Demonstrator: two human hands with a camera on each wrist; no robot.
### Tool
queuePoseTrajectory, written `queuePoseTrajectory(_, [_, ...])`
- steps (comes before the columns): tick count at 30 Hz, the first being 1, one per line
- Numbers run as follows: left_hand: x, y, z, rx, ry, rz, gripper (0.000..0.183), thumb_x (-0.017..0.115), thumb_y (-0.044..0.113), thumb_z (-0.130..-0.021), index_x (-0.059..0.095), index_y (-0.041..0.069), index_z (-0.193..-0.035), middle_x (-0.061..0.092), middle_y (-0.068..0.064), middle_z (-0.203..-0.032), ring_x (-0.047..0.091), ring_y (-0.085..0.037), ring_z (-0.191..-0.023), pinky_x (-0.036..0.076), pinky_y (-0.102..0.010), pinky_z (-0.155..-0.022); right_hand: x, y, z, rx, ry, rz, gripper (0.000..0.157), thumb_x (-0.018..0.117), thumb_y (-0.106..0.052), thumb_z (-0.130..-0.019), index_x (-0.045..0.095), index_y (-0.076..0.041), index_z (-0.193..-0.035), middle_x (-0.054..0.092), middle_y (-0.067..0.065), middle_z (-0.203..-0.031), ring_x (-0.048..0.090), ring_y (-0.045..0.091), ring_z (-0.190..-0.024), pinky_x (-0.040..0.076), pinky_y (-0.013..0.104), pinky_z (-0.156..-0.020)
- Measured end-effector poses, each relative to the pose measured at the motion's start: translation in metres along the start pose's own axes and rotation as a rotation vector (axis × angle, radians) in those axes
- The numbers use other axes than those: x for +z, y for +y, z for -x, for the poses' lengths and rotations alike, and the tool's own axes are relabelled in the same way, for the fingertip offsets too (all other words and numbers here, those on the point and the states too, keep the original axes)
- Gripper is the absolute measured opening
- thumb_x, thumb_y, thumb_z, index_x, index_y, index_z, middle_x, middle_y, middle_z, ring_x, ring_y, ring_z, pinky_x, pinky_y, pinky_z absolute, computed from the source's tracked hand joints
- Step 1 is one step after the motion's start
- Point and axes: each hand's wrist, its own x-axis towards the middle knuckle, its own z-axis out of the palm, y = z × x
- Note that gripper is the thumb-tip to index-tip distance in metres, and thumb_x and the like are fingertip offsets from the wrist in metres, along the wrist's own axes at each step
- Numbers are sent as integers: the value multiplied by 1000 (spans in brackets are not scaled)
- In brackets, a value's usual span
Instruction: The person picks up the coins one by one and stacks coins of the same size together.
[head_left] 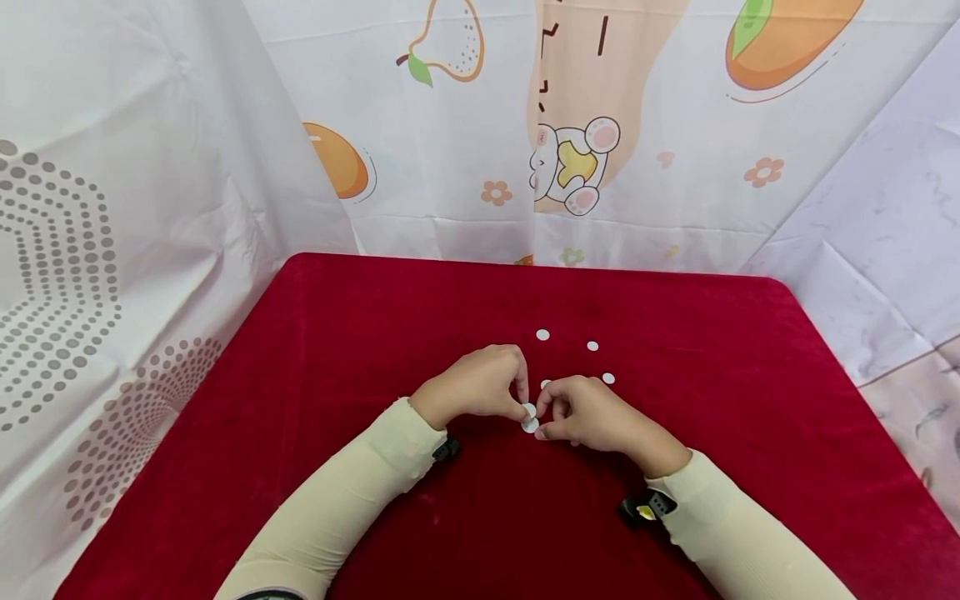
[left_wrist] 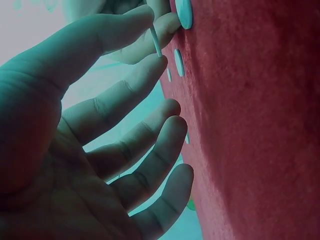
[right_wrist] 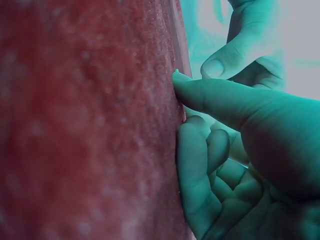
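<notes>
My left hand (head_left: pixel 483 383) pinches a small white disc (left_wrist: pixel 156 41) between thumb and index fingertip, on edge just above the red cloth. Its other fingers are spread and loosely bent. Right below that piece, a second white disc (head_left: pixel 530 426) lies flat on the cloth. My right hand (head_left: pixel 588 412) rests low at the right of this flat disc, thumb (right_wrist: pixel 210 97) down near the cloth and the other fingers curled. Its fingertips are at the disc's edge; whether they pinch it I cannot tell.
Past the hands, several more white discs lie apart on the red-covered table (head_left: pixel 405 308): one at the back (head_left: pixel 542 334), another to its right (head_left: pixel 592 345), and one beyond the right knuckles (head_left: pixel 608 378). Another disc (head_left: pixel 545 384) is partly hidden by the right hand. Patterned curtains (head_left: pixel 465 167) surround the table.
</notes>
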Motion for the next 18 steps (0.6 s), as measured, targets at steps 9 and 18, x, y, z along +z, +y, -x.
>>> queuePoseTrajectory(9, [6, -1, -3, 26, -8, -24, 24, 93, 32, -77, 71, 28, -68, 60, 12, -97, 56, -6, -86, 52, -24, -68, 0, 0, 0, 8, 4, 12, 16, 86, -17, -85, 72, -20, -92, 62, -3, -61, 59, 12, -46, 52, 30, -50])
queuePoseTrajectory(18, [9, -1, -3, 28, -16, -55, 23, 90, 31, -79, 70, 28, -69, 60, 12, -98, 56, -7, -85, 51, -25, -67, 0, 0, 0, 7, 0, 17, 16, 86, -18, -85, 71, -21, -91, 62, -4, -60, 59, 13, -46, 52, 30, -50])
